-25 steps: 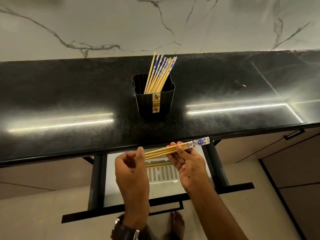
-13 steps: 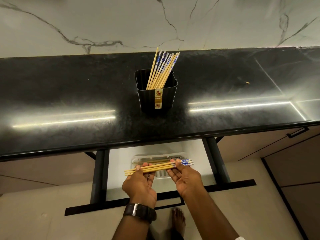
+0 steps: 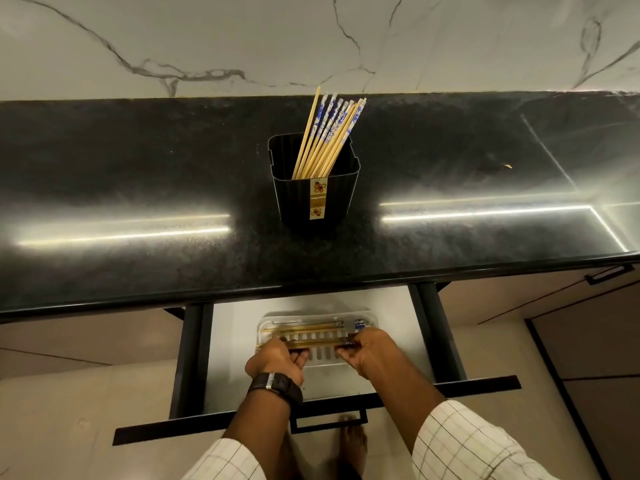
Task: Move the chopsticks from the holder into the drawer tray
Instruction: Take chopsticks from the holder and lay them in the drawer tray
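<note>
— What is held over the drawer tray (image 3: pixel 370 315)?
— A bundle of chopsticks (image 3: pixel 320 345) is gripped at its ends by the left hand (image 3: pixel 277 360) and right hand (image 3: pixel 369 349).
— And the holder (image 3: pixel 314 199)?
— It is seen mid-counter, more chopsticks leaning inside.

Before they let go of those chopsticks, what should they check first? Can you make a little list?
1. Drawer pulled open far enough: ok.
2. Bundle of chopsticks lies over the white tray, not past its rim: ok.
3. Left hand and right hand each grip one end of the bundle: ok.
4. Bundle lines up with the chopsticks already in the tray: ok.
5. Bundle resting on the tray floor: cannot tell.
6. Holder emptied: not ok, chopsticks in the holder remain.
</note>
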`<act>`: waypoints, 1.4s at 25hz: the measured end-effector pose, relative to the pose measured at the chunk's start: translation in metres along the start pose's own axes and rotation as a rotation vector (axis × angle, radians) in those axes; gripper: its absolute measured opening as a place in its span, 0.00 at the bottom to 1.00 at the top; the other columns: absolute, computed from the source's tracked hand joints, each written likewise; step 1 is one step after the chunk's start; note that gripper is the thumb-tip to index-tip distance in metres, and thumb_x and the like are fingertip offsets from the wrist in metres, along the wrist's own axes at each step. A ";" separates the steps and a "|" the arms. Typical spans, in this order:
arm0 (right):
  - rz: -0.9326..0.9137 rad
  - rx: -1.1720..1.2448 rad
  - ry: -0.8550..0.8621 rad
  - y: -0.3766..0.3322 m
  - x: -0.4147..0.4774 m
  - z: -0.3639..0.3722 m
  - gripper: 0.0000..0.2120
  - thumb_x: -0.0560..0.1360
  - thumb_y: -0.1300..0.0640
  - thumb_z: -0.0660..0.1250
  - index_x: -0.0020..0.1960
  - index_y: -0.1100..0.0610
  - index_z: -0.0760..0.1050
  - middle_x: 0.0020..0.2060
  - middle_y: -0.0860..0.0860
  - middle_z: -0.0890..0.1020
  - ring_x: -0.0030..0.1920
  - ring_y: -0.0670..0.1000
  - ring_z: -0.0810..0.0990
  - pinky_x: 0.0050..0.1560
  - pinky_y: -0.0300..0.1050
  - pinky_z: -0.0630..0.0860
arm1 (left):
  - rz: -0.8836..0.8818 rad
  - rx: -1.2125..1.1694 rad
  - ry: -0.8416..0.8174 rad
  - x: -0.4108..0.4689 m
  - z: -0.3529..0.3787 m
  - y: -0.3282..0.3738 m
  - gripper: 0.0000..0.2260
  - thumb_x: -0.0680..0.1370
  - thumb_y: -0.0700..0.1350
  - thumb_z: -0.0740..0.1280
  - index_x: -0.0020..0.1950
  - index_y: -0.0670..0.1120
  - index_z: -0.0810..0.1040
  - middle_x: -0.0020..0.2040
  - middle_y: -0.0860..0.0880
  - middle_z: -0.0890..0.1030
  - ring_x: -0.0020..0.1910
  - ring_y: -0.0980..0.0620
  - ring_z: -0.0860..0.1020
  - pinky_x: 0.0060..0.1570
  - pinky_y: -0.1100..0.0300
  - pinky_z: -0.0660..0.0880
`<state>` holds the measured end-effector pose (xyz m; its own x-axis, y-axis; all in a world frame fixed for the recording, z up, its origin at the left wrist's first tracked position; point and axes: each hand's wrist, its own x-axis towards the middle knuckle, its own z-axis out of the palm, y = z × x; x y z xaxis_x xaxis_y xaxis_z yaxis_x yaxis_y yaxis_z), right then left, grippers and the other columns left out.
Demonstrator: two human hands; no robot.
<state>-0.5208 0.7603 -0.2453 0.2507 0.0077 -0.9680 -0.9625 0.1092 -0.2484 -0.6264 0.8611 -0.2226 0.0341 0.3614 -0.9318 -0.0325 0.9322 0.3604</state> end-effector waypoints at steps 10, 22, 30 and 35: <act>0.034 -0.002 0.052 -0.005 0.012 0.006 0.16 0.84 0.62 0.62 0.71 0.62 0.71 0.63 0.64 0.79 0.62 0.63 0.80 0.52 0.59 0.80 | -0.139 0.043 -0.038 0.024 0.007 0.013 0.17 0.85 0.40 0.62 0.74 0.42 0.72 0.69 0.36 0.77 0.64 0.37 0.78 0.58 0.43 0.77; -0.650 -0.063 -0.164 -0.034 -0.138 0.007 0.06 0.78 0.57 0.73 0.50 0.61 0.83 0.38 0.56 0.88 0.36 0.52 0.88 0.34 0.41 0.83 | 0.635 0.323 -0.396 -0.085 0.026 0.079 0.13 0.82 0.52 0.68 0.47 0.43 0.82 0.34 0.49 0.83 0.36 0.50 0.85 0.38 0.57 0.83; -1.256 -0.239 0.007 -0.173 -0.158 0.129 0.12 0.75 0.56 0.75 0.57 0.56 0.83 0.43 0.48 0.86 0.43 0.44 0.84 0.52 0.47 0.85 | 1.043 0.767 -0.207 -0.101 0.130 0.163 0.32 0.81 0.64 0.62 0.79 0.48 0.64 0.70 0.44 0.76 0.64 0.41 0.79 0.60 0.41 0.80; -1.201 -0.469 -0.057 -0.213 -0.136 0.178 0.12 0.77 0.51 0.74 0.56 0.57 0.81 0.46 0.50 0.87 0.45 0.48 0.87 0.50 0.48 0.85 | 0.974 0.826 -0.306 -0.086 0.144 0.163 0.11 0.85 0.47 0.58 0.63 0.46 0.75 0.52 0.44 0.83 0.39 0.46 0.86 0.42 0.46 0.86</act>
<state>-0.3314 0.9126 -0.0547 0.9727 0.1914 -0.1309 -0.0736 -0.2803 -0.9571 -0.4911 0.9845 -0.0780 0.5710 0.7758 -0.2685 0.4417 -0.0145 0.8971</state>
